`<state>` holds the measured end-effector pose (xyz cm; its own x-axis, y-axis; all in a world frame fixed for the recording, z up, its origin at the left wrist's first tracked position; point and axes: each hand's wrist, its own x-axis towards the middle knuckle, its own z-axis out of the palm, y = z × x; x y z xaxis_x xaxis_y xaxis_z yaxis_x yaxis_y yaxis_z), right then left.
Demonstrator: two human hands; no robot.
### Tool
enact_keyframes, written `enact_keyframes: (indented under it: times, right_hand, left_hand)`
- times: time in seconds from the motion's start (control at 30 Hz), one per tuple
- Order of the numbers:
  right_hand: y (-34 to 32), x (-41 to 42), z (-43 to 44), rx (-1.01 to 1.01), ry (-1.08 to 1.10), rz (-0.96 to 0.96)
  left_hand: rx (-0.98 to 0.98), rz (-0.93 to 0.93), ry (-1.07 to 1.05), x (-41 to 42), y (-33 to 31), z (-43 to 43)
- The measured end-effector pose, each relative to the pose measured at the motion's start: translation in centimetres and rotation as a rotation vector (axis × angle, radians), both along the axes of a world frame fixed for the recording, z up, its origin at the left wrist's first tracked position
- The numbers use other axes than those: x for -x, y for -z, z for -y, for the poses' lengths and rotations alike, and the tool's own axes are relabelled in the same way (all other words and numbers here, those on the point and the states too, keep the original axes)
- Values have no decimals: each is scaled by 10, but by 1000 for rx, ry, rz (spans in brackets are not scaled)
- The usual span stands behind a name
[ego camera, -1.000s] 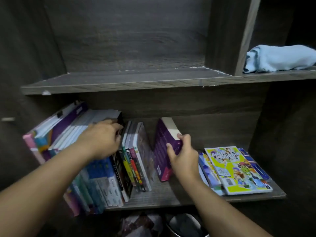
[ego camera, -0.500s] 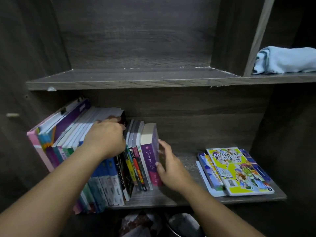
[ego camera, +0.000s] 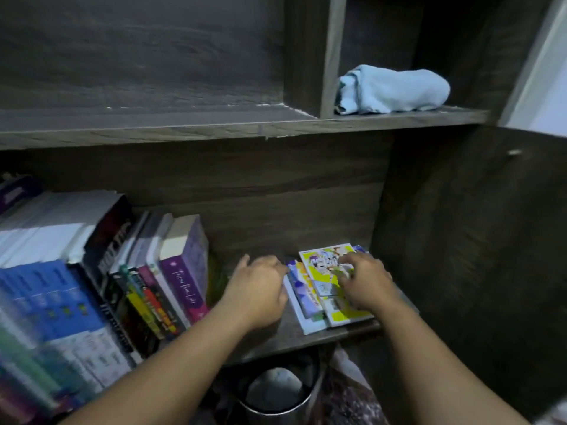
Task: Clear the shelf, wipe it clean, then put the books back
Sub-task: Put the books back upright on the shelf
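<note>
Wood-grain boards, dark grey-brown, make up the whole unit: back panel, side walls and two shelves. Upper shelf runs across the frame with a chipped, pale front edge. An upright divider splits it, and a rolled pale blue cloth lies in the right bay, just beside the divider. At far right a strip of pale wall shows past the unit. Light is dim and the picture is smeared, most of all at the left edge.

On the lower shelf a row of books stands at the left, spines out. A purple book closes the row's right end. A gap of board lies between that book and a stack of thin books lying flat near the right wall, with a yellow book on top. Below the shelf stands a round metal bin.

Both bare forearms reach in from the bottom of the frame. Left hand hangs over the gap, back up, thumb out toward the purple book. Its fingers are curled, tips at the stack's left edge; whether they grip it I cannot tell. Right hand lies on the stack, back up, with bent fingers on the yellow book's cover. Blur hides whether they only press down or hold an edge.
</note>
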<state>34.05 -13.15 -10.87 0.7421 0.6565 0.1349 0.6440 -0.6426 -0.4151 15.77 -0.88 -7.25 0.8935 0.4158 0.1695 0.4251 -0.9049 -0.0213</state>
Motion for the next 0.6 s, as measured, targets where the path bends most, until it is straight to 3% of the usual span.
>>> enact_keyframes:
  times: [0.13,0.27,0.43,0.6]
  right_hand:
    - [8,-16,17,200,203,-184]
    - [12,-21,18,207,323,-362]
    - [5,-22,6,216,390,-407]
    - [-3,-25,2,162,319,-450]
  left_hand:
    - [258,-96,64,-31,42,16]
    - [344,-157,71,-45,73,25]
    - [248,-68,47,-53,88,30]
    - [565,121,-13,-55,91,27]
